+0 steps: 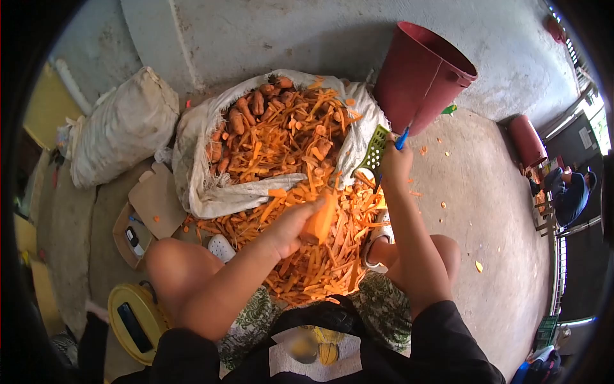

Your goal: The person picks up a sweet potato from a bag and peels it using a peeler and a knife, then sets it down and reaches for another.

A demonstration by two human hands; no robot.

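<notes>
My left hand [289, 229] is closed around a thick, peeled orange carrot [319, 221], held over a heap of carrot peelings [320, 272] between my legs. My right hand [398, 165] is raised to the right of the carrot, closed on a blue-handled tool [401, 139] whose working end I cannot make out. A green perforated plastic piece [374, 152] appears just left of that hand. In front of both hands, an open white sack [192, 173] with rolled-down sides contains unpeeled carrots [243, 109] and many orange strips.
A tall dark-red bin [416, 80] stands behind my right hand by the wall. On the left are a full white sack [128, 128], an open cardboard box [121, 233] and a yellow lidded bucket [118, 294] bearing a phone [134, 326]. Another person [571, 198] sits far right.
</notes>
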